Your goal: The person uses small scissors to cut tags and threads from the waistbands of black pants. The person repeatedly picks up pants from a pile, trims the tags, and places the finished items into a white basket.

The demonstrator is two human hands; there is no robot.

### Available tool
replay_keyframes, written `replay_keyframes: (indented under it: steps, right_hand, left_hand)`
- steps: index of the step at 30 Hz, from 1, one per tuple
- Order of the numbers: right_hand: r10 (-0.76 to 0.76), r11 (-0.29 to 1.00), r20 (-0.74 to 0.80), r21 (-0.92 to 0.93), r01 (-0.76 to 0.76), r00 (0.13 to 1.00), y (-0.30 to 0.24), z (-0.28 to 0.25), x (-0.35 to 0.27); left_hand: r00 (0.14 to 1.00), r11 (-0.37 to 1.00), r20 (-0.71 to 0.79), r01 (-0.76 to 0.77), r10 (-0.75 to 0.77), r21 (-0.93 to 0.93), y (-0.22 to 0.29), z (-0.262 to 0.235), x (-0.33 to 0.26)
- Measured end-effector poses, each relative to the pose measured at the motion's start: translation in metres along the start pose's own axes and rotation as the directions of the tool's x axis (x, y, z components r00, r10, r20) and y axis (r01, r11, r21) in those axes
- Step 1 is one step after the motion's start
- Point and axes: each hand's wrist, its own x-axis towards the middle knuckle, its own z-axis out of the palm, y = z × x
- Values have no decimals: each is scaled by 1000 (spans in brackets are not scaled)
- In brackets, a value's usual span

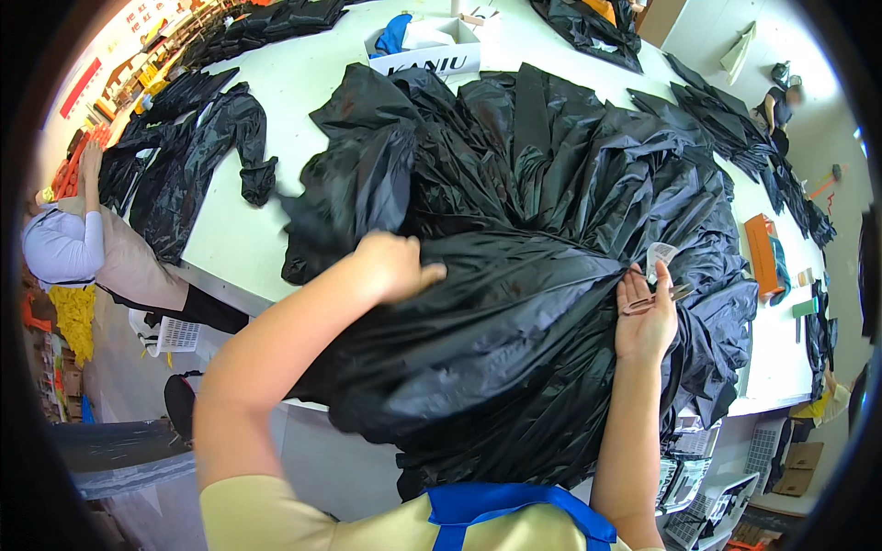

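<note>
Head view: black garment (514, 275) of thin, glossy fabric heaped on the white desk (276, 101), its bulk spilling over the near edge toward the person. The left hand (395, 266) lies knuckles-up on the upper left of the heap, its fingers curled into the cloth, so the grip is closed on a fold of fabric. The right hand (646, 317) rests at the right flank of the heap, where the cloth gathers into a tight pucker; its grip is pinched around a small pair of snips (654, 298), and a pale tag (660, 254) stands just above the fingertips, touching the fabric. Judged from its creases and sheen, the garment is light for its volume, wholly limp and slippery: it would slide under a flat palm and sag wherever unsupported. A sound hold is a bunched handful or a seam line, not a smooth panel. Farther along the desk lie more black garments (197, 147), a white box (427, 50) and an orange box (761, 253); another person's sleeve (64, 248) shows at the left rim.
</note>
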Motion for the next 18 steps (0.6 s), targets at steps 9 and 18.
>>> replay_keyframes:
  steps: [9, 18]
  right_hand:
    - [-82, 996, 40, 44, 80, 996, 1, -27, -7]
    - [-109, 994, 129, -12, 111, 986, 2, -38, -16]
  left_hand:
    - [893, 956, -426, -239, 148, -169, -40, -22, 15]
    - [869, 918, -351, -243, 350, 314, -55, 9, 138]
